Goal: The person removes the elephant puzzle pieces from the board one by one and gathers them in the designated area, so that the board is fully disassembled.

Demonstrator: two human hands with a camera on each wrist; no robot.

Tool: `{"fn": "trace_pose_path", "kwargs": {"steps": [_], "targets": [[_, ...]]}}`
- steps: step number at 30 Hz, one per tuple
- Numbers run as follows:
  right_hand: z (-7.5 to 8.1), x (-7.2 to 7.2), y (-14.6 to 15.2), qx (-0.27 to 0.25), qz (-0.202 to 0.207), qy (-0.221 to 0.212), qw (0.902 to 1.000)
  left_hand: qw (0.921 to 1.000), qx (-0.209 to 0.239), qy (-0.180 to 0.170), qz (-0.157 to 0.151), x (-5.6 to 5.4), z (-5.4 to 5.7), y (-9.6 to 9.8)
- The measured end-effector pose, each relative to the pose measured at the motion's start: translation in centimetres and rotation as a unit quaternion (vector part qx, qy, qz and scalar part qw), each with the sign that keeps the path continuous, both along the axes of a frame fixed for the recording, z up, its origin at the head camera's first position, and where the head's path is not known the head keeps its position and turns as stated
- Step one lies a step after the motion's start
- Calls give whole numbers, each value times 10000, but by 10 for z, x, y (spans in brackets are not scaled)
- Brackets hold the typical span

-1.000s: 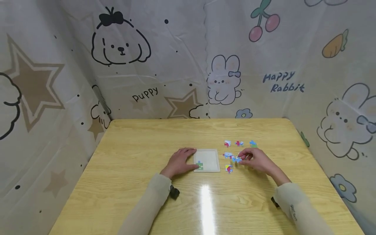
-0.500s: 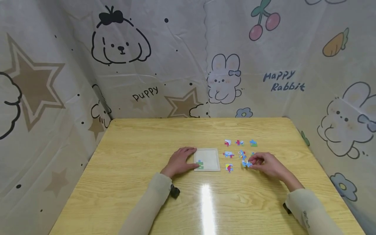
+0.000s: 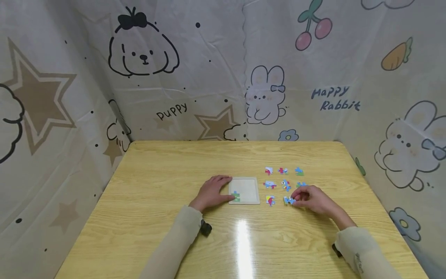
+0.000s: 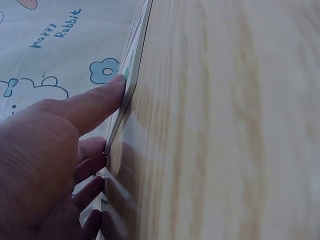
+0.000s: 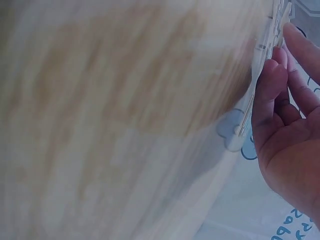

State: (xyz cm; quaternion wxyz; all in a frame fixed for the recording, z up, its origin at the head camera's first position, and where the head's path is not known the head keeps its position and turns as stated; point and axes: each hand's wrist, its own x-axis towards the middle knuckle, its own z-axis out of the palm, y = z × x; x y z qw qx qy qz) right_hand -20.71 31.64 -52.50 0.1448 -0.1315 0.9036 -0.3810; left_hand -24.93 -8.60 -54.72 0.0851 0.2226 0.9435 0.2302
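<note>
A square, pale puzzle tray (image 3: 249, 190) lies at mid-table, with a green jigsaw piece (image 3: 235, 196) in its near left corner. My left hand (image 3: 211, 193) rests against the tray's left side. In the left wrist view, the thumb of that left hand (image 4: 55, 135) lies on the tray's rim (image 4: 131, 89) while the other fingers reach along its edge. To the right, my right hand (image 3: 315, 199) pinches a blue-and-white jigsaw piece (image 3: 287, 200) low over the table. The right wrist view has the right hand (image 5: 290, 120) with thumb and fingers brought together; the piece there is hard to make out.
Several loose jigsaw pieces lie in rows right of the tray, among them a blue bird piece (image 3: 286, 185), a yellow-and-red piece (image 3: 270, 200) and a blue-green piece (image 3: 299, 171). A printed curtain (image 3: 209, 58) hangs behind the wooden table (image 3: 167, 166).
My right hand has carried its piece away from the middle row, first right, then toward the near row, uncovering the bird piece. The left hand has stayed at the tray.
</note>
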Motion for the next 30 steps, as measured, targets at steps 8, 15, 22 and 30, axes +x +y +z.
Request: {"fn": "trace_pose_path", "kwargs": {"steps": [8, 15, 22, 30], "targets": [[0, -2, -3, 153, -63, -122, 9998, 10000, 43, -9, -14, 1, 1, 0], [1, -3, -5, 258, -16, -17, 9997, 10000, 70, -39, -2, 1, 1, -1], [1, -3, -8, 346, -23, 68, 9994, 10000, 84, -3, -26, 1, 0, -2], [1, -3, -7, 301, -62, -21, 9995, 10000, -17, 13, -69, 0, 0, -2]]}}
